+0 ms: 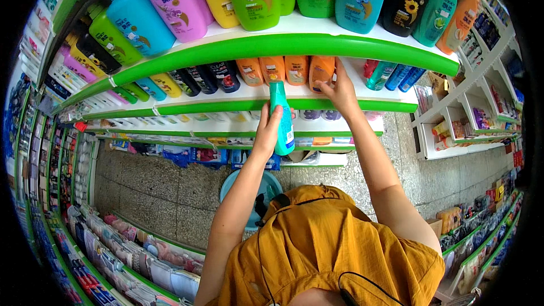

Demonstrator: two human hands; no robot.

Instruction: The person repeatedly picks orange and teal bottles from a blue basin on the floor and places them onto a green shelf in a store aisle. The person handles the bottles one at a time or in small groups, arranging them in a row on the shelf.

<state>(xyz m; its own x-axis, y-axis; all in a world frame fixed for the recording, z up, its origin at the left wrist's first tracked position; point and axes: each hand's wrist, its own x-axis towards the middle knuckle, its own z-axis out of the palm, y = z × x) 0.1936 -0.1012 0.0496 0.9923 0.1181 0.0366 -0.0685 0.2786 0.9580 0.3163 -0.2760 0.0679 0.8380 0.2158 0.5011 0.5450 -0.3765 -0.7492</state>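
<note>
My left hand [268, 128] is closed round a teal shampoo bottle [281, 122], held in front of the second shelf with its cap end up. On that shelf my right hand [339, 89] grips an orange shampoo bottle [322, 73], thumb on its front and fingers at its right side. Left of it stand more small orange bottles [296, 70] in a row. The upper shelf's green edge [283, 50] hangs just above both hands and hides the tops of the orange bottles.
Large shampoo bottles [251, 0] line the upper shelf. Dark bottles [224, 76] stand left of the orange ones, blue bottles [399, 76] to the right. A light blue basin [228, 184] sits on the floor by my body. Stocked racks [481, 99] stand at the right.
</note>
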